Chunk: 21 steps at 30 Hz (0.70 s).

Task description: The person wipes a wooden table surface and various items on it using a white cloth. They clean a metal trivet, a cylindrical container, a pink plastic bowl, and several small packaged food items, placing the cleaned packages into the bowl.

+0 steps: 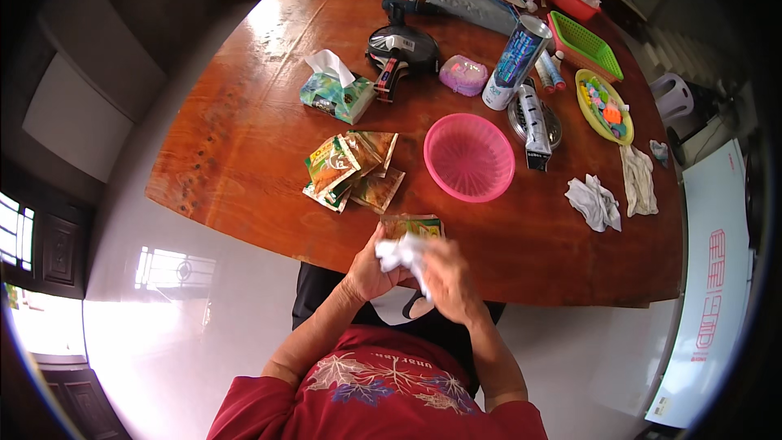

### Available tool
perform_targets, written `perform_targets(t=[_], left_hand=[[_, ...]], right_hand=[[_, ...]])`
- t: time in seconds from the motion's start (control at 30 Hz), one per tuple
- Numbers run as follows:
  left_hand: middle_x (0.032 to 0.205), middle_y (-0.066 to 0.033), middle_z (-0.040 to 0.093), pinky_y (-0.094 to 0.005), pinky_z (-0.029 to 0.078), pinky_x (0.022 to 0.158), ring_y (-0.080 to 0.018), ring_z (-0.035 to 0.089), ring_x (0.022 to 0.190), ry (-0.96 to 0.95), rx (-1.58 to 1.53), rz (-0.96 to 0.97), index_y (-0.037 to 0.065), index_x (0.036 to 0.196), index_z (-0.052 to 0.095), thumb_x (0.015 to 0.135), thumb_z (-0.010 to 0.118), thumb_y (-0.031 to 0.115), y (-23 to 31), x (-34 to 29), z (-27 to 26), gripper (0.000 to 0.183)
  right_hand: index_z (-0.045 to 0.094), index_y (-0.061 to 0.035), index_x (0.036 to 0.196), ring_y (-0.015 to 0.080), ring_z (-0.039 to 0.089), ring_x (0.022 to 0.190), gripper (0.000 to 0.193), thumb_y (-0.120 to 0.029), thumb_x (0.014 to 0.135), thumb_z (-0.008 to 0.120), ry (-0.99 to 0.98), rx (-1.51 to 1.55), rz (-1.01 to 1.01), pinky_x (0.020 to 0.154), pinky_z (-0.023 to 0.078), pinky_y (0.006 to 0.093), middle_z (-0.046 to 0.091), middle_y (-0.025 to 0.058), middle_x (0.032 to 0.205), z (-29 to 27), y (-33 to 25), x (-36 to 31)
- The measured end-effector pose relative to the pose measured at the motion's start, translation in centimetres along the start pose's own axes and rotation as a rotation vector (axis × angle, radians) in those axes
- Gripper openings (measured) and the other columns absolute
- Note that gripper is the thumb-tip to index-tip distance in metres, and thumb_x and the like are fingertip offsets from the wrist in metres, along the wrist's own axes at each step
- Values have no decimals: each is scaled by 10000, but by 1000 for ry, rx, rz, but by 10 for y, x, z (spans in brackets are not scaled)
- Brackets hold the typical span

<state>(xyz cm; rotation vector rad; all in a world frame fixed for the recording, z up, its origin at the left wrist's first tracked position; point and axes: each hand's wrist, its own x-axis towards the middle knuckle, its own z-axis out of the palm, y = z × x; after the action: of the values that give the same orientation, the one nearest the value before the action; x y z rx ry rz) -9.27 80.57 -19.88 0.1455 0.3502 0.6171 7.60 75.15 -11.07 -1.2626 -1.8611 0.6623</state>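
Wiping seems in hand: left hand (369, 272) grasping a packet (415, 225), right hand (450, 279) clasping a white wad (397, 253) beside it; the next stroke needs firm support.

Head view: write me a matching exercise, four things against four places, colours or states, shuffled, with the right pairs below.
1. Bowl
2. White cloth or tissue
3. Tissue box
4. Loose packets

A. Lying in a heap
B. Between left hand and right hand
C. Pink
D. White sheet sticking up

Pairs: 1-C, 2-B, 3-D, 4-A
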Motion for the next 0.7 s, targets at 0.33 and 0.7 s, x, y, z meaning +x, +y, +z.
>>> perform_targets(t=[0.33,0.7], left_hand=[[1307,-168,524,-478,363,1055,-316,513,1193,-152,-167,-31,103,1349,447,861,309,745,5,-6,-2,817],[1349,-112,502,-443,397,1036,-272,492,1236,89,78,45,119,1370,411,991,368,429,-2,-3,27,492]], right_hand=[[594,48,966,326,488,1091,195,-40,792,587,88,-381,-195,909,409,457,521,128,1183,61,4,10],[575,-41,1229,207,623,873,422,42,817,539,306,150,240,734,503,299,614,139,1006,-10,21,13]])
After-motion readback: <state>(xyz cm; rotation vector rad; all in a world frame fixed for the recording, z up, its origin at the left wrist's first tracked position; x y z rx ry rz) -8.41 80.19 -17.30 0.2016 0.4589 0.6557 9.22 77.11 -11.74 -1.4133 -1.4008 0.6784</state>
